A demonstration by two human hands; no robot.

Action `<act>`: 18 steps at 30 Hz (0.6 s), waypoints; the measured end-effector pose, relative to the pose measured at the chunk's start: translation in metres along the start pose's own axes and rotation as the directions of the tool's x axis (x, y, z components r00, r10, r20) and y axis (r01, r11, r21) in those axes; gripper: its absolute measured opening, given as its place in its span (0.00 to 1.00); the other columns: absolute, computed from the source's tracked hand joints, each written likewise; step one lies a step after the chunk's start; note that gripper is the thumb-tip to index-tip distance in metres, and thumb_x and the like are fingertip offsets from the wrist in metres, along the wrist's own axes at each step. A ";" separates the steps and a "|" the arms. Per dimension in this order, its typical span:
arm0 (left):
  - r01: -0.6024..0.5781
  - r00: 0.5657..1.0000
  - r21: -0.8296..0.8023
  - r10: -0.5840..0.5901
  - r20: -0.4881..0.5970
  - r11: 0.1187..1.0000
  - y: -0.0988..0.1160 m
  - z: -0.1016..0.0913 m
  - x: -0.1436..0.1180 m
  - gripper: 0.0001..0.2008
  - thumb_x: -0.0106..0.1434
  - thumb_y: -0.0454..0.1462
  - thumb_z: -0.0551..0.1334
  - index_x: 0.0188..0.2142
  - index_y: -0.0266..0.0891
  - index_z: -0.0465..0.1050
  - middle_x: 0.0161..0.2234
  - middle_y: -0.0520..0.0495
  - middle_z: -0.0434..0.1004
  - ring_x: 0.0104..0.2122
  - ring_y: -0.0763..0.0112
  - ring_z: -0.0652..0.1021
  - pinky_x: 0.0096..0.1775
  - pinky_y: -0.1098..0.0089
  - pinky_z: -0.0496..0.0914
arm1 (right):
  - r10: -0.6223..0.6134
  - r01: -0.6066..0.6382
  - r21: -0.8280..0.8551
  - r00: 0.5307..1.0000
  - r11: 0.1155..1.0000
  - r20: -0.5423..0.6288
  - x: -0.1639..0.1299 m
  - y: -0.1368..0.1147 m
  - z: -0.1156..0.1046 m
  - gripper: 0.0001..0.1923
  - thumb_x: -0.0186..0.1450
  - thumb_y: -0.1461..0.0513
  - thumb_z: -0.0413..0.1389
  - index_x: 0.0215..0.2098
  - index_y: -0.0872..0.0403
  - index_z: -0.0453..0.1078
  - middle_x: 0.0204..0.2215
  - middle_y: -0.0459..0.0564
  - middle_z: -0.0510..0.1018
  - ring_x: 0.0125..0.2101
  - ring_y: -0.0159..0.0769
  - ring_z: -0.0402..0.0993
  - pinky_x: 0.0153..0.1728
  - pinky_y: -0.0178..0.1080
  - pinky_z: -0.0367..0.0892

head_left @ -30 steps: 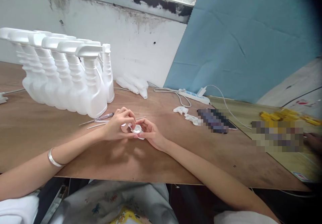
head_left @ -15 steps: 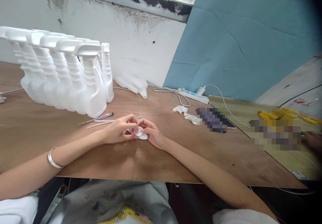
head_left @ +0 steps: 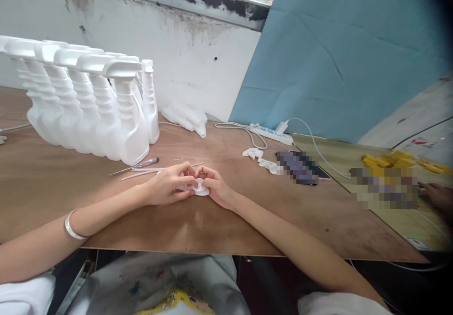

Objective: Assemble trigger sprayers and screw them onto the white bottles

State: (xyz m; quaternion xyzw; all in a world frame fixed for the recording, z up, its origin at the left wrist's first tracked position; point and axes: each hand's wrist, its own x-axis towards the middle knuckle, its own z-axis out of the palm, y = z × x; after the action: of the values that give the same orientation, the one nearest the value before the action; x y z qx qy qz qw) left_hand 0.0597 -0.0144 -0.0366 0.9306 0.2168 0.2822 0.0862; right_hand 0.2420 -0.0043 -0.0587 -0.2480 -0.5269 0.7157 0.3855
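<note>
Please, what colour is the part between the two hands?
The plastic part is white, as the head view shows.

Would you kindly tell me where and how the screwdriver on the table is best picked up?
I would pinch the screwdriver by its thicker handle, coming down from above and slightly from the far side. It lies flat, handle toward the left hand, thin shaft pointing left. White strips lie along its near side, so that approach should avoid catching them.

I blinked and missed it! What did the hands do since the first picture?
The left hand dipped and slid right, toward the right hand. The small white part shifted slightly right too; both hands still hold it. The white bottles stayed put.
</note>
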 end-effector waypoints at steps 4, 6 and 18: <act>-0.013 1.000 0.031 0.013 0.001 0.999 0.000 0.001 -0.001 0.09 0.58 0.32 0.55 0.37 0.40 0.71 0.36 0.45 0.63 0.33 0.73 0.68 0.34 0.74 0.65 | 0.004 -0.004 0.017 1.000 1.000 -0.001 0.000 0.000 0.004 0.12 0.44 0.67 0.58 0.26 0.54 0.62 0.23 0.41 0.70 0.23 0.26 0.64 0.24 0.30 0.57; -0.013 1.000 0.029 0.013 0.002 0.999 0.000 0.002 -0.001 0.09 0.58 0.33 0.55 0.37 0.40 0.70 0.36 0.46 0.62 0.33 0.73 0.68 0.35 0.74 0.65 | 0.007 -0.007 0.025 1.000 1.000 -0.003 0.000 -0.001 0.005 0.13 0.43 0.67 0.59 0.26 0.54 0.62 0.23 0.41 0.70 0.23 0.26 0.64 0.24 0.30 0.58; -0.033 0.999 0.030 0.033 0.006 0.999 0.001 0.000 0.001 0.08 0.59 0.34 0.55 0.37 0.40 0.70 0.36 0.46 0.61 0.32 0.73 0.68 0.35 0.74 0.66 | -0.007 0.007 0.007 1.000 1.000 -0.022 0.000 -0.001 0.005 0.13 0.44 0.66 0.60 0.27 0.54 0.62 0.23 0.42 0.70 0.22 0.25 0.64 0.23 0.30 0.58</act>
State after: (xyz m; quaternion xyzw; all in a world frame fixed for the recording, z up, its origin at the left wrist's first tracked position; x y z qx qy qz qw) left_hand 0.0606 -0.0145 -0.0355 0.9359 0.2054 0.2779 0.0681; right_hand 0.2389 -0.0070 -0.0562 -0.2525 -0.5208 0.7135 0.3948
